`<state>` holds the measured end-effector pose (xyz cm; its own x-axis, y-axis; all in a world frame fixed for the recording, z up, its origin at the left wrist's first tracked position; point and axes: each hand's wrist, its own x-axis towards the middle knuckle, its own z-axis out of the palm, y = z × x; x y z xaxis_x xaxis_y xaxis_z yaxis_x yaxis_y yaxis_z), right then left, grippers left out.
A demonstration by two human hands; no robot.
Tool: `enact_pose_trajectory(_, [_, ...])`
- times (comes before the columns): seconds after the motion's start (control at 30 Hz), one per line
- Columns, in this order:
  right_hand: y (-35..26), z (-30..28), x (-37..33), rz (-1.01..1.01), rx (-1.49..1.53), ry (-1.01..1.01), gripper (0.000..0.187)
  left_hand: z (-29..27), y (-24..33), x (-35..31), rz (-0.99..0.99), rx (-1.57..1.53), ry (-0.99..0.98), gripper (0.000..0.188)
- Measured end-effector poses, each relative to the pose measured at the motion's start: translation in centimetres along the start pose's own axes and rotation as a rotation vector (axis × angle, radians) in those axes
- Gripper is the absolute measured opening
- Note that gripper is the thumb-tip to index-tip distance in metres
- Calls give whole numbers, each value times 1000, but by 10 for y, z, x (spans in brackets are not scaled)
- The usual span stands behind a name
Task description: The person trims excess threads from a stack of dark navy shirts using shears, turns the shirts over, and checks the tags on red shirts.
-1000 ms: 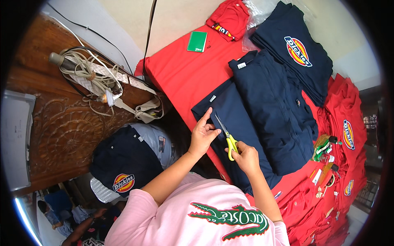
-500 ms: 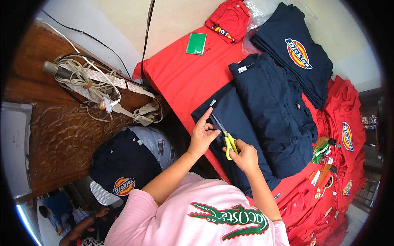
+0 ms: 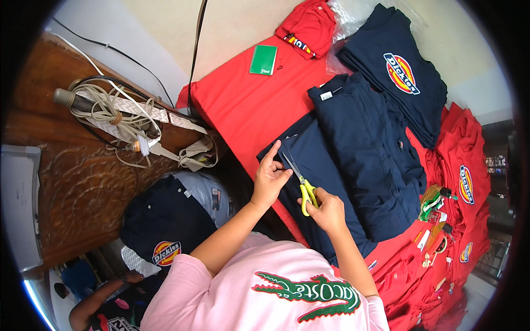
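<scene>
A person's right hand (image 3: pixel 329 211) grips yellow-handled scissors (image 3: pixel 302 183) over a folded dark blue garment (image 3: pixel 326 171), the blades angled forward and leftward beside the left hand (image 3: pixel 269 182). That hand stretches its index finger toward the garment's far edge, thumb apart from it; whether the other fingers pinch any cloth or thread cannot be told. A bulkier dark blue bundle (image 3: pixel 370 154) lies forward and to the right of the right hand, while a green notebook (image 3: pixel 263 60) rests well ahead of the left hand on red cloth (image 3: pixel 237 110). With the scissor points this near the index finger, good handling likely calls for a steady right wrist, small movements of the blade tips alone, left fingertips clear of the cutting line, and the garment's fabric smoothed flat so that no fold slips between the blades.
</scene>
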<state>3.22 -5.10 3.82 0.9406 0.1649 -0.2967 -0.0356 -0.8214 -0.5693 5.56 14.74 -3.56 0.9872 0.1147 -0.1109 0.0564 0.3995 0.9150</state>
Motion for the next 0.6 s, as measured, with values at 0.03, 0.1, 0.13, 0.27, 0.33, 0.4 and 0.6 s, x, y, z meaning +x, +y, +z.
enact_pose_trajectory(0.03, [0, 0, 2, -7, -6, 2, 41, -1, 0, 2, -8, 2, -6, 88])
enact_pose_trajectory(0.1, [-1, 0, 3, -11, -4, 1, 40, -5, 1, 4, -23, 8, -15, 90])
enact_pose_trajectory(0.13, [-3, 0, 4, -9, 4, -3, 39, -6, 1, 5, -19, 10, -18, 90])
enact_pose_trajectory(0.27, [1, 6, 4, 15, 52, -16, 34, -6, 6, 6, -18, -22, -14, 88])
enact_pose_trajectory(0.33, [10, 12, 5, 17, 75, -13, 32, -1, 11, 6, -5, -29, 15, 85])
enact_pose_trajectory(0.4, [12, 14, 5, 17, 87, -10, 31, 4, 15, 7, 29, -11, 61, 81])
enact_pose_trajectory(0.6, [3, 11, 9, -27, 33, 13, 33, -8, 2, 14, 49, -19, 76, 73])
